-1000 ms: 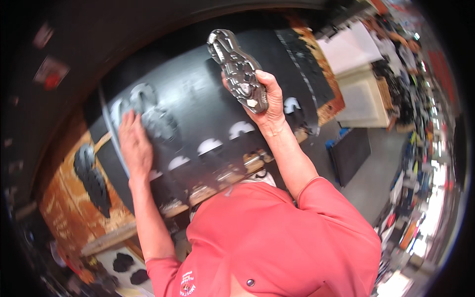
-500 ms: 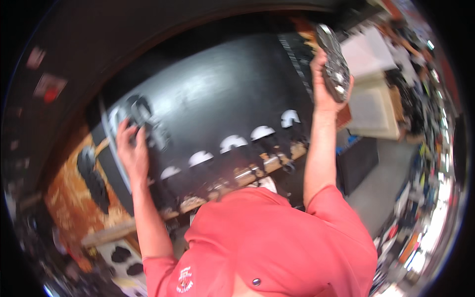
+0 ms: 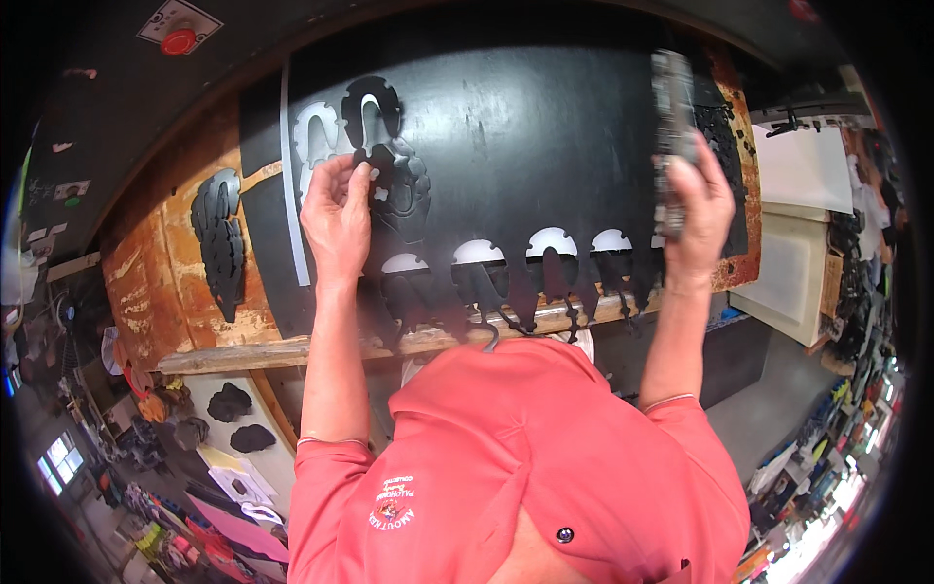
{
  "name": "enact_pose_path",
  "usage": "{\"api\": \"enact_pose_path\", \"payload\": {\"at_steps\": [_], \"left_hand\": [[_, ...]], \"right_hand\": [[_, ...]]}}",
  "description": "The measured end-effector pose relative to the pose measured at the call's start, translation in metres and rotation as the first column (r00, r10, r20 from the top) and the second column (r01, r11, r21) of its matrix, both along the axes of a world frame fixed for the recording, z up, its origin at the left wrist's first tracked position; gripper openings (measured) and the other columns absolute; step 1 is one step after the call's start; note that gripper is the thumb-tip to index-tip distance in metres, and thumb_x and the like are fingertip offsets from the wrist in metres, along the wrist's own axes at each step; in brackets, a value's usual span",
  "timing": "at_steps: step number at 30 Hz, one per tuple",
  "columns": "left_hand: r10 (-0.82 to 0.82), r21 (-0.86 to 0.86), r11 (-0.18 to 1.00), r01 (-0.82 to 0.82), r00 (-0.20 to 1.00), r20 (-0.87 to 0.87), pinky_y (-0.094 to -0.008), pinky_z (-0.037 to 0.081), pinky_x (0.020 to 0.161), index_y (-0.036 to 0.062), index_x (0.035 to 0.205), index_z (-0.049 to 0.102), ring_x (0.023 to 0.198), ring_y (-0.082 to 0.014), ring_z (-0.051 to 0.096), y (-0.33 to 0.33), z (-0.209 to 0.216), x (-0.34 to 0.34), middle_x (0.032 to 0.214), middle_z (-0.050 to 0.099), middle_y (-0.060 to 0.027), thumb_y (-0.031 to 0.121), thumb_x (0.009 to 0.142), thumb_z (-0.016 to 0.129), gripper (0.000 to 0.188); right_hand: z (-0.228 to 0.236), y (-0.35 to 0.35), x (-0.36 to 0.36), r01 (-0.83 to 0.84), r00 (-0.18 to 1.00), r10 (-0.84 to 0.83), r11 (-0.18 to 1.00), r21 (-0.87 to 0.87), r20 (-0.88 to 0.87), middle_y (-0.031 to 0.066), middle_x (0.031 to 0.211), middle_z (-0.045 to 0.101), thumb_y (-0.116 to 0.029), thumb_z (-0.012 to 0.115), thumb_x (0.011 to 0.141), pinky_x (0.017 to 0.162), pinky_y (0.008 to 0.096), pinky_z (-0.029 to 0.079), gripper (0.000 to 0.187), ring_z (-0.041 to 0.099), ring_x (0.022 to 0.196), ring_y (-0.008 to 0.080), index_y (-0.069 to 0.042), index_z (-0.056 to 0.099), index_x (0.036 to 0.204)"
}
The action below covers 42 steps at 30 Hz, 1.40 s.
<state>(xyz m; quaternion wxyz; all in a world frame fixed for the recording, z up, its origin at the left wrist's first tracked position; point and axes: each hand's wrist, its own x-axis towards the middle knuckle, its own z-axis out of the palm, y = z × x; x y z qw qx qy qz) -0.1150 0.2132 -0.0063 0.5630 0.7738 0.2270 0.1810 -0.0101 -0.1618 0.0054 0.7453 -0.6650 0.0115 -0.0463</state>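
A large black sheet point(image 3: 496, 127) of leather-like material lies over a worn cutting board point(image 3: 165, 263). My left hand point(image 3: 338, 219) pinches a flat black horseshoe-shaped cut-out point(image 3: 397, 190) between thumb and fingers, near a matching opening with white showing through. My right hand point(image 3: 699, 200) grips a long metal cutting die point(image 3: 671, 136), held upright and smeared by motion above the sheet's right part. Along the near edge, several white-backed openings point(image 3: 552, 243) show, with dark strips hanging over the edge.
A stack of black cut pieces point(image 3: 220, 243) lies on the board at the left. A wooden rail point(image 3: 263, 358) runs along the near edge. A red push button point(image 3: 178, 41) sits on the dark machine overhead. A pale box point(image 3: 783, 277) stands at the right.
The head view has turned and steadied. My left hand has closed on the black cut-out, and my right hand has brought the die in from the far right, turning it on edge.
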Motion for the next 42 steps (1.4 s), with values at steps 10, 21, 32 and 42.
{"api": "enact_pose_path", "payload": {"at_steps": [10, 21, 32, 42], "left_hand": [[0.024, -0.217, 0.976, 0.014, 0.985, 0.170, -0.0218, 0.053, 0.072, -0.0067, 0.139, 0.060, 0.080, -0.0073, 0.065, 0.004, -0.018, -0.004, 0.100, 0.074, -0.0041, 0.005, 0.106, 0.068, 0.037], [0.375, -0.254, 0.922, -0.291, 0.833, 0.408, -0.0231, 0.058, 0.076, -0.0018, 0.139, 0.064, 0.092, -0.0095, 0.069, 0.133, 0.046, -0.009, 0.115, 0.075, -0.0063, 0.009, 0.107, 0.067, 0.034], [0.314, 0.200, 0.922, -0.331, 0.943, 0.112, -0.0216, 0.053, 0.066, 0.0084, 0.139, 0.072, 0.078, -0.0050, 0.064, 0.218, 0.056, -0.067, 0.105, 0.078, -0.0018, 0.014, 0.106, 0.068, 0.034], [0.285, 0.760, 0.612, -0.220, 0.957, 0.047, -0.0396, 0.055, 0.104, 0.0017, 0.130, 0.076, 0.120, -0.0290, 0.069, 0.182, 0.038, -0.068, 0.131, 0.072, -0.0181, 0.015, 0.101, 0.073, 0.032]], "right_hand": [[-0.033, 0.133, -0.021, 0.058, 0.847, 0.376, 0.637, -0.769, 0.375, 0.0226, 0.136, 0.058, -0.024, 0.093, 0.066, 0.101, 0.0477, 0.053, 0.084, 0.059, 0.119, 0.0400, 0.000, 0.063, 0.140], [-0.032, 0.131, -0.017, 0.039, 0.876, 0.356, 0.621, -0.783, 0.326, 0.0235, 0.139, 0.058, -0.029, 0.089, 0.068, 0.105, 0.0486, 0.051, 0.077, 0.058, 0.125, 0.0421, 0.002, 0.066, 0.135], [-0.024, 0.136, -0.015, 0.014, 0.879, 0.367, 0.619, -0.785, 0.304, 0.0223, 0.140, 0.058, -0.019, 0.090, 0.069, 0.106, 0.0479, 0.051, 0.075, 0.059, 0.126, 0.0411, 0.000, 0.065, 0.137], [-0.026, 0.133, -0.012, 0.005, 0.874, 0.367, 0.650, -0.760, 0.320, 0.0248, 0.142, 0.058, -0.020, 0.088, 0.068, 0.106, 0.0490, 0.051, 0.070, 0.059, 0.126, 0.0430, 0.000, 0.069, 0.133]]}}
